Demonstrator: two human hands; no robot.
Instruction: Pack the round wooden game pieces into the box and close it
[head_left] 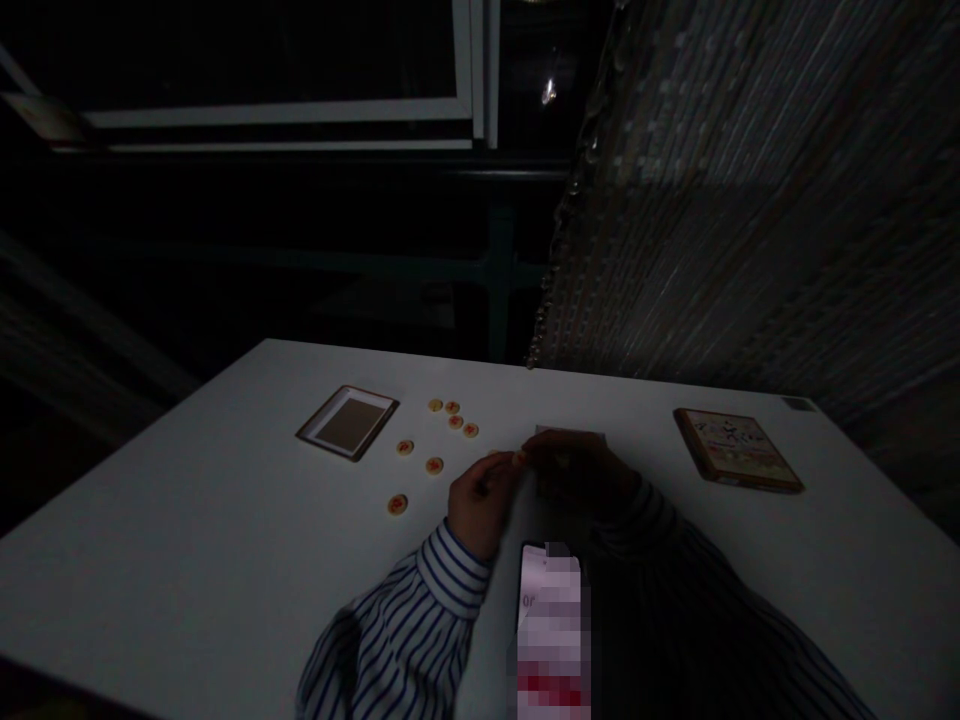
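My left hand [484, 495] is curled, pinching a small round yellow game piece [519, 457] at its fingertips. My right hand [581, 465] lies in shadow just right of it, fingers bent near the same piece; what it grips is too dark to make out. Several round yellow pieces with red marks [452, 420] lie scattered on the white table [187, 540] to the left of my hands. Both sleeves are striped blue and white.
An open box tray [348, 422] rests at the back left. A box lid with a printed picture [737, 449] sits at the back right. A lit phone [551, 625] lies between my forearms. A bead curtain and woven screen [750, 180] hang behind the table.
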